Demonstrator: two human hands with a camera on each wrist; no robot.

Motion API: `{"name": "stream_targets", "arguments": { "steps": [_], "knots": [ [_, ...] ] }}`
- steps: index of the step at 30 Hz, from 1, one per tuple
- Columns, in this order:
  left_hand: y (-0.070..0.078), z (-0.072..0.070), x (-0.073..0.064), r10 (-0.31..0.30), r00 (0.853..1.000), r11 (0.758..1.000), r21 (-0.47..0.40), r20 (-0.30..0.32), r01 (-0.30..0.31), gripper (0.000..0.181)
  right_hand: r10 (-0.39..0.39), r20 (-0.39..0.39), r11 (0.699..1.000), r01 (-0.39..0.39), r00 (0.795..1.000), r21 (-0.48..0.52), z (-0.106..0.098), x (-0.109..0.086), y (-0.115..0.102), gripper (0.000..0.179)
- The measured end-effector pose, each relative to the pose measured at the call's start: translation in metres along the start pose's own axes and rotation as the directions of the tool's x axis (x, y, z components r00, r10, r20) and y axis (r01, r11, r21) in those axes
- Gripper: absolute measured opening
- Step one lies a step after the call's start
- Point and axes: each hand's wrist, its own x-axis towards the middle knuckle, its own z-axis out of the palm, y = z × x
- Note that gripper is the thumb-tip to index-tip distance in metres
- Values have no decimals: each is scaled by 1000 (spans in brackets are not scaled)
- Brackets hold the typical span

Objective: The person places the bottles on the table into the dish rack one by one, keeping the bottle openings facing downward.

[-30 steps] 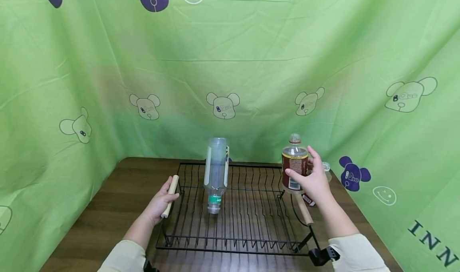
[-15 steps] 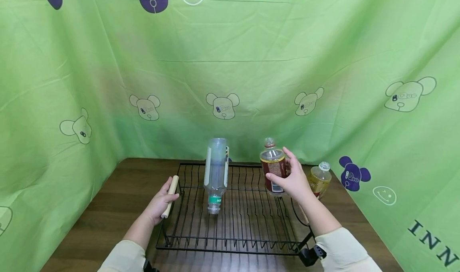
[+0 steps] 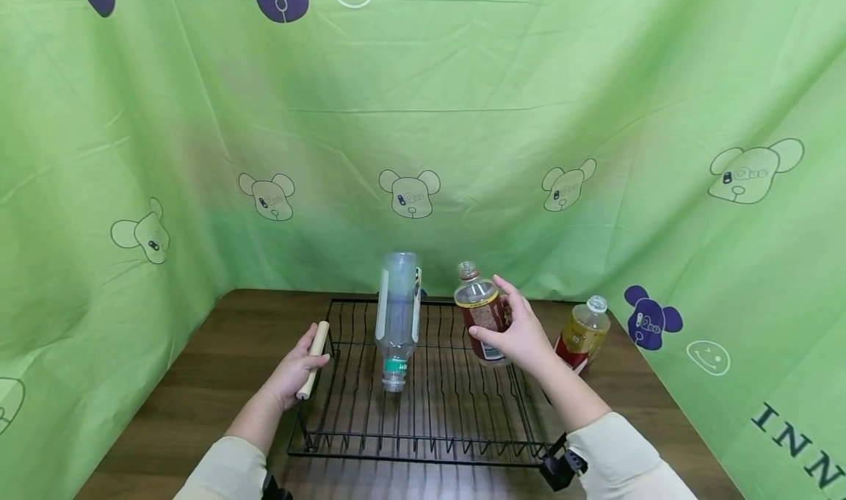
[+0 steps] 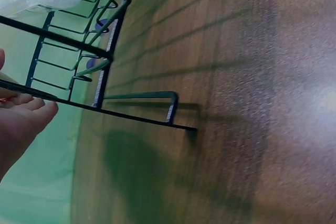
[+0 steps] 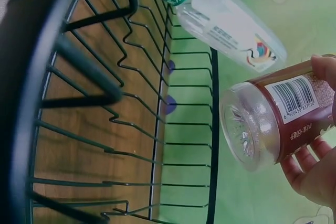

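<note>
Right hand (image 3: 518, 341): right of centre in the head view, its thumb and fingers were set round the maroon-labelled bottle (image 3: 485, 318).
Left hand (image 3: 291, 377): left of centre, it held the wooden handle (image 3: 320, 341) of the black wire rack (image 3: 396, 459), well apart from that bottle.
Maroon bottle's lie: it was over the rack's right half, just left of the right hand, by far the nearer one. Its long axis leaned off upright, neck toward the upper left, base down toward the wires.
Clear bottle (image 3: 399, 309): near the centre, it rested neck down in the rack, the opposite way up.
Yellow-and-red bottle (image 3: 584, 330): at the right, it stood neck up on the brown table (image 3: 198, 382).
Backdrop: green cloth (image 3: 423, 118) filled the upper frame.
Hidden: the right forearm (image 3: 571, 393) covered the rack's right-hand end.
Cut off: the right wrist view lost the maroon-labelled bottle's neck at its right edge; the left wrist view caught only part of the left hand.
Unclear: whether the base touched any wire could not be told.
</note>
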Motion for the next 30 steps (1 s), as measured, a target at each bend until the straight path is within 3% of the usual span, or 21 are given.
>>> {"name": "stream_targets", "arguments": {
  "steps": [5,8,14,17,20,23,30],
  "knots": [
    [5,-1,2,-7,1000,996,91,-16,8,83,-24,28,1000,24,999,5,8,-2,-3,94],
    [12,0,2,8,998,989,147,-56,1,83,-39,43,999,39,998,0,12,-3,-5,93],
    [31,9,4,119,985,971,220,-125,-90,81,-49,90,998,52,995,-34,19,-6,-11,93],
    [41,17,5,200,976,967,180,-90,-181,82,-43,126,998,49,991,-39,23,-8,-14,93],
    [50,27,5,284,959,950,137,-18,-279,85,-40,155,998,47,987,-41,27,-11,-19,93],
    [58,38,4,330,942,936,110,56,-334,89,-53,176,997,62,983,-46,31,-13,-22,93],
    [72,62,8,278,940,957,33,196,-290,84,-110,203,989,128,973,-77,41,-16,-25,93]
  ]
}}
